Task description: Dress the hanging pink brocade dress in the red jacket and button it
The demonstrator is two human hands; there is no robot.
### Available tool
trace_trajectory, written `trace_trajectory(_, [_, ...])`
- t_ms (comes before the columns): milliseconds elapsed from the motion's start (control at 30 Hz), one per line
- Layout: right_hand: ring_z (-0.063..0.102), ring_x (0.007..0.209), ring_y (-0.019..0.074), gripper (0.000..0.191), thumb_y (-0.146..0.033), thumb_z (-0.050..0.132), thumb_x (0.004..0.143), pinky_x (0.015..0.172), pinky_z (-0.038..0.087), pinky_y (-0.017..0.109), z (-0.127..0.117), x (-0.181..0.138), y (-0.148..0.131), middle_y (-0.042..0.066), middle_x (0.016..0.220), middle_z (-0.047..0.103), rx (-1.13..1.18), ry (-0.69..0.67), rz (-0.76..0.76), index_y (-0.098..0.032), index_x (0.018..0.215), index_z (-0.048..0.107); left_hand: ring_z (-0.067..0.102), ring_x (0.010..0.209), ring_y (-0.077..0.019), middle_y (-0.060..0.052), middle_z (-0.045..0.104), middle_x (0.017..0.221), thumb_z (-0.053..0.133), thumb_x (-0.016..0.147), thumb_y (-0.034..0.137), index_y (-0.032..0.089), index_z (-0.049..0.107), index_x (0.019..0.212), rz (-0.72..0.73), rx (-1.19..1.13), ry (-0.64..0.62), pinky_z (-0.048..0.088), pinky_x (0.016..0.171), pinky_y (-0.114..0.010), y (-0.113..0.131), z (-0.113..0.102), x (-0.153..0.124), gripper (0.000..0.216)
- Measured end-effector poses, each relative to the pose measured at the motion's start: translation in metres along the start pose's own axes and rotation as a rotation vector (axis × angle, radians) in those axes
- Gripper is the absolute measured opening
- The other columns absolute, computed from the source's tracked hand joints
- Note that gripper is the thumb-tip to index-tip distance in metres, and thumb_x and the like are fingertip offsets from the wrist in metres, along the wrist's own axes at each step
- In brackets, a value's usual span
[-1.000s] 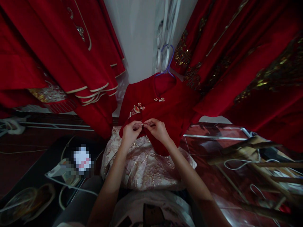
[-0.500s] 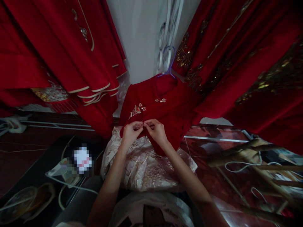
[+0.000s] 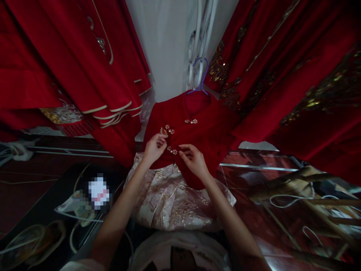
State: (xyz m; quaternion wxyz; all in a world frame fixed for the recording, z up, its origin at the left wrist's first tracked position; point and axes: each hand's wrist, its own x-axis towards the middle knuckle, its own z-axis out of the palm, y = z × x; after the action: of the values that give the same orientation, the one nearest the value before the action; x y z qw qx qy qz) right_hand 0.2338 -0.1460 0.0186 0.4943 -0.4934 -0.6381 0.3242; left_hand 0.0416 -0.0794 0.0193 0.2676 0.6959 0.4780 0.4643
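Note:
A red garment [image 3: 158, 116] with a round neckline hangs on a purple hanger [image 3: 205, 75], its lower part over a pale, shiny patterned cloth [image 3: 169, 203]. A beaded flower clasp [image 3: 172, 151] lies on its front between my hands. Another clasp [image 3: 191, 121] sits below the neckline, and a jewelled ornament [image 3: 164, 131] is at the left. My left hand [image 3: 154, 150] is loosely curled over the ornament's hanging beads, hiding them; whether it touches them is unclear. My right hand [image 3: 194, 160] is just right of the lower clasp, fingers bent and apart, holding nothing.
Red garments with pale edging [image 3: 113, 86] hang at left, and gold-embroidered red ones [image 3: 282, 86] at right. A dark surface [image 3: 64, 188] at lower left bears a clear plastic container [image 3: 21, 242]. A wooden rack [image 3: 299, 180] with white cords stands at right.
Both hands, together at the lower clasp before, have parted and let it go. The left moved up and left to the ornament; the right moved slightly right and down.

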Motion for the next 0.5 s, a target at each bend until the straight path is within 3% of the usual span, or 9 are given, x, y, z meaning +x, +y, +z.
trace_trajectory(67, [0.067,0.076,0.0135,0.024,-0.032,0.057,0.087,0.065,0.058,0.026,-0.007,-0.002,-0.003,0.008,0.111,0.067,0.018,-0.005,0.009,-0.023,0.109,0.063,0.060,0.074,-0.0142,-0.005,0.062,0.091,0.058,0.079,0.014,0.019,0.065,0.106,0.096,0.114,0.046,0.050,0.070,-0.026,-0.002,-0.003,0.017,0.029])
trace_trajectory(200, [0.067,0.079,0.0140,0.024,-0.033,0.056,0.089,0.067,0.058,0.026,-0.016,-0.002,-0.010,0.007,0.112,0.067,0.034,-0.033,-0.007,-0.023,0.109,0.063,0.056,0.093,-0.0206,-0.007,0.057,0.100,0.056,0.087,0.021,0.024,0.065,0.115,0.303,0.373,-0.068,0.048,0.087,-0.035,-0.001,-0.003,0.042,0.029])
trace_trajectory(367, [0.067,0.080,0.0138,0.025,-0.035,0.056,0.089,0.068,0.056,0.026,-0.025,-0.002,-0.010,0.007,0.111,0.067,0.046,-0.029,-0.002,-0.022,0.110,0.063,0.052,0.099,-0.0238,-0.008,0.056,0.101,0.056,0.090,0.026,0.022,0.068,0.107,0.434,0.573,-0.177,0.047,0.088,-0.038,0.004,-0.006,0.057,0.021])
trace_trajectory(500, [0.067,0.080,0.0142,0.025,-0.036,0.057,0.088,0.069,0.057,0.027,-0.029,-0.001,-0.008,0.006,0.107,0.068,0.086,-0.021,0.018,-0.022,0.108,0.063,0.057,0.093,-0.0206,-0.006,0.061,0.100,0.058,0.089,0.026,0.020,0.067,0.099,0.478,0.530,-0.177,0.048,0.085,-0.035,0.008,-0.012,0.067,0.014])
